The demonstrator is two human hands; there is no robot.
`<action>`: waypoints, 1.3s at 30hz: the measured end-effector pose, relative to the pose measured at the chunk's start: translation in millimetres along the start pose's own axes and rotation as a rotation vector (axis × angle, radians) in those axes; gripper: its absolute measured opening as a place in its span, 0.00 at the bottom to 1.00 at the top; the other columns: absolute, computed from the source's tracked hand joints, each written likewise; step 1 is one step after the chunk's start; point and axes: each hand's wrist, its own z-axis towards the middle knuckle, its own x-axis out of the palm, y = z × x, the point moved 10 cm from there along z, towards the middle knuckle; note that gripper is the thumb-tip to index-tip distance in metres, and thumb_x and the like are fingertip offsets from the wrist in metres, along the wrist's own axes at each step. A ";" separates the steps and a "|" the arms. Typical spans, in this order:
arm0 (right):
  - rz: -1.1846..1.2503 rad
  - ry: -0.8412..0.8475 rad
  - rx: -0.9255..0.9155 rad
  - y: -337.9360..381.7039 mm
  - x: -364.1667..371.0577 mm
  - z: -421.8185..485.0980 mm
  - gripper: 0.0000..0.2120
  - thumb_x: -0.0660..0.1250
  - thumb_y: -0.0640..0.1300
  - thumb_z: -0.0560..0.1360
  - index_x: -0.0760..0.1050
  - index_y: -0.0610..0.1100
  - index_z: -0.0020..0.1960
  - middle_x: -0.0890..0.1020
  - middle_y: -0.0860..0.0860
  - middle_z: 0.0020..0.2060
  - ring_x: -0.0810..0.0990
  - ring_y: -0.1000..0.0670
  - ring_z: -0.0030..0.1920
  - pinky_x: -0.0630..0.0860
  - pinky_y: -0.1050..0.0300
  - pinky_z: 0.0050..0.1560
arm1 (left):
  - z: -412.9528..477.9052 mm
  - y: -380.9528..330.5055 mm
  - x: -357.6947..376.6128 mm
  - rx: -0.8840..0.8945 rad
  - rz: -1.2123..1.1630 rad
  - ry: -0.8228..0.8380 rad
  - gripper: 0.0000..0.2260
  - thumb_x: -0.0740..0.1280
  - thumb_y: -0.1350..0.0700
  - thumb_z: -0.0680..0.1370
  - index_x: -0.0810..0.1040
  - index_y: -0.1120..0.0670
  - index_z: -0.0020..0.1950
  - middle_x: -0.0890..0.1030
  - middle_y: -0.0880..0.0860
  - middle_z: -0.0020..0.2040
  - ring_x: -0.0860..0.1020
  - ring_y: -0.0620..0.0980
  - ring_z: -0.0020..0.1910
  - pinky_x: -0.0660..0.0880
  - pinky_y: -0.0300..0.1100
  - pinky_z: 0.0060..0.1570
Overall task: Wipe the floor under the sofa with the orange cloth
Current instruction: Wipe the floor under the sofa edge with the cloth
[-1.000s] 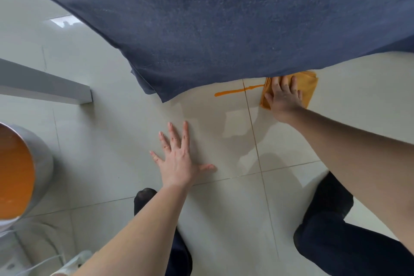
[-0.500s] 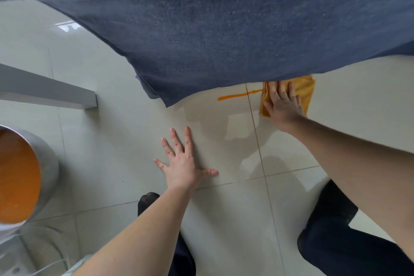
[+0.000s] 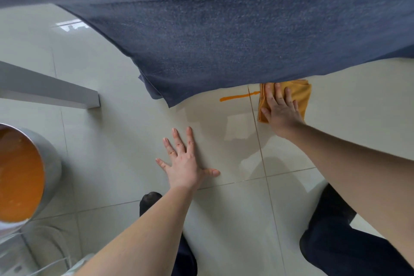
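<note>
The dark blue sofa (image 3: 224, 36) fills the upper part of the head view, its fabric edge hanging over the pale tiled floor (image 3: 125, 132). A folded orange cloth (image 3: 301, 94) lies flat on the floor right at the sofa's edge. My right hand (image 3: 281, 110) presses down on the cloth with the fingers spread and pointing toward the sofa. An orange streak (image 3: 238, 97) runs left from the cloth along the sofa's edge. My left hand (image 3: 186, 161) rests flat on the tiles, fingers apart, holding nothing.
A metal bucket (image 3: 52, 163) of orange liquid stands at the left edge. A grey bar (image 3: 49, 89) reaches in from the left above it. My dark-trousered knees (image 3: 331, 231) rest on the floor at the bottom. White cables (image 3: 51, 262) lie at bottom left.
The view has dropped a little, so the sofa covers more of the frame. My right hand and the cloth have hardly moved along the sofa's edge; the left hand stays planted.
</note>
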 end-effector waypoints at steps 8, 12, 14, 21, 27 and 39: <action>-0.011 0.023 -0.006 4.9 -4.6 15.8 0.35 0.49 0.59 0.85 0.29 0.57 0.81 0.31 0.53 0.82 0.33 0.41 0.82 0.43 0.35 0.80 | 0.6 1.0 0.0 -0.007 0.005 -0.008 0.72 0.75 0.23 0.59 0.23 0.40 0.80 0.23 0.51 0.82 0.28 0.63 0.82 0.47 0.79 0.74; 0.016 -0.004 -0.002 11.2 -9.2 14.5 0.35 0.50 0.58 0.86 0.30 0.57 0.82 0.32 0.52 0.82 0.34 0.41 0.82 0.44 0.34 0.80 | 0.4 1.5 0.6 -0.012 0.003 -0.004 0.72 0.76 0.23 0.59 0.23 0.40 0.80 0.23 0.51 0.81 0.28 0.63 0.82 0.48 0.79 0.74; -0.010 0.005 -0.028 13.3 1.2 3.2 0.34 0.49 0.58 0.86 0.30 0.57 0.82 0.33 0.52 0.82 0.35 0.41 0.82 0.43 0.35 0.80 | 0.3 2.1 -0.1 -0.015 -0.003 -0.009 0.72 0.76 0.24 0.59 0.23 0.40 0.80 0.23 0.51 0.81 0.28 0.63 0.82 0.48 0.79 0.74; -0.027 0.028 -0.019 14.6 -4.4 20.8 0.35 0.50 0.59 0.85 0.30 0.56 0.82 0.33 0.53 0.82 0.34 0.41 0.82 0.44 0.34 0.80 | 2.5 2.9 1.2 -0.014 -0.017 -0.017 0.72 0.77 0.24 0.58 0.24 0.39 0.80 0.23 0.50 0.81 0.27 0.62 0.82 0.46 0.79 0.74; -0.018 0.012 -0.022 23.6 2.0 9.8 0.34 0.50 0.57 0.86 0.29 0.56 0.82 0.33 0.52 0.82 0.34 0.41 0.82 0.44 0.35 0.80 | 2.5 3.4 1.3 -0.016 -0.018 -0.014 0.72 0.77 0.25 0.59 0.23 0.39 0.80 0.22 0.50 0.81 0.27 0.62 0.82 0.45 0.79 0.75; -0.009 0.015 -0.015 39.1 -4.4 18.2 0.34 0.50 0.56 0.86 0.31 0.55 0.82 0.34 0.52 0.83 0.34 0.41 0.82 0.45 0.34 0.80 | 3.0 3.5 1.3 -0.020 -0.014 -0.006 0.73 0.77 0.25 0.59 0.22 0.39 0.79 0.22 0.50 0.81 0.27 0.62 0.82 0.46 0.79 0.75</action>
